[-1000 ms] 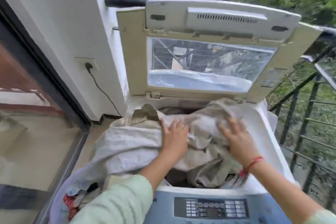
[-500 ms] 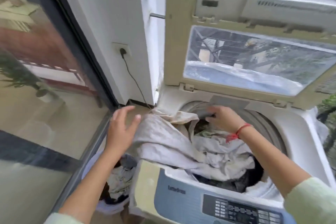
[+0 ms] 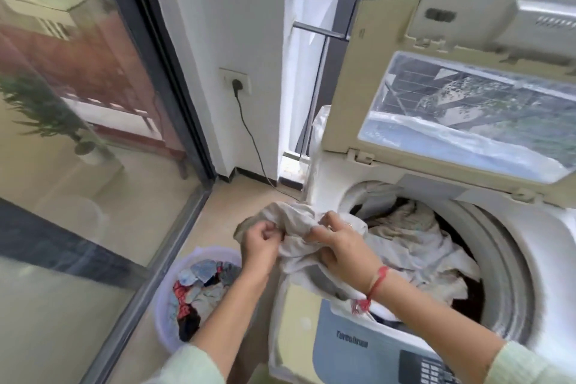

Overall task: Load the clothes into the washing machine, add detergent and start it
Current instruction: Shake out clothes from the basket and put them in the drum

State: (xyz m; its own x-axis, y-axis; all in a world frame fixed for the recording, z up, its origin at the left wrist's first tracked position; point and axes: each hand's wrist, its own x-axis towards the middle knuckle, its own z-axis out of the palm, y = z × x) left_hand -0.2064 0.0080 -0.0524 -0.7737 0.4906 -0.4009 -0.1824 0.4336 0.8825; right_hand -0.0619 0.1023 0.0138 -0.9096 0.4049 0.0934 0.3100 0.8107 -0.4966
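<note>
On a balcony beside a glass door, 2 hands work at an open washer (image 3: 542,246). Left hand (image 3: 258,246) and right hand (image 3: 339,246) both clutch a pale cloth (image 3: 296,218) draped over the drum's near-left rim, above the basket (image 3: 160,302). It is best bundled fully inward before letting go. 0.5 s earlier, the left hand was open.

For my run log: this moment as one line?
step: loading | left hand, right hand: grip pale crumpled cloth | white washer: lid open | lilac plastic basin: clothes inside

Left hand (image 3: 260,248) and right hand (image 3: 338,248) side by side, frame centre, fingers curled, both gripping pale cloth (image 3: 291,219).
</note>
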